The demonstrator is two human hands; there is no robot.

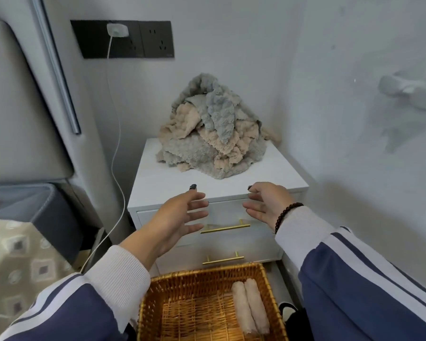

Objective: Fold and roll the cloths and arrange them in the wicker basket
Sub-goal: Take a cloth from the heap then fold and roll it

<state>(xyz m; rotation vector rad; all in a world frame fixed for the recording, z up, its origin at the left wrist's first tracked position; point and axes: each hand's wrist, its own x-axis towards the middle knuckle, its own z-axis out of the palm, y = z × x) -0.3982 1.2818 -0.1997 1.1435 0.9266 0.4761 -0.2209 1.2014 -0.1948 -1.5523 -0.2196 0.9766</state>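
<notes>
Nearest the camera, the wicker basket (207, 303) is sitting on the floor in front of the nightstand (217, 183), and two rolled cloths (250, 305) are lying side by side along its right wall, touching each other. The rest of the basket's woven bottom is showing bare.

Above the basket, both arms in blue sleeves with white cuffs are reaching forward. The left hand (180, 217) is hovering before the nightstand's front edge with its fingers spread and straight, palm turned inward, holding nothing. The right hand (266, 205) is facing it, fingers loosely spread and also holding nothing, with a dark bead bracelet (287, 215) sitting at the wrist. Between the two hands the top drawer's gold handle (225, 227) is showing; a second gold handle is showing lower down.

Farther back, a heap of unfolded cloths (212, 129), grey-blue and beige, is piling up toward the nightstand's rear edge, close to the wall. A white cable (115, 143) is hanging from a charger in the dark wall socket panel (123, 39) past the nightstand's left edge.
</notes>
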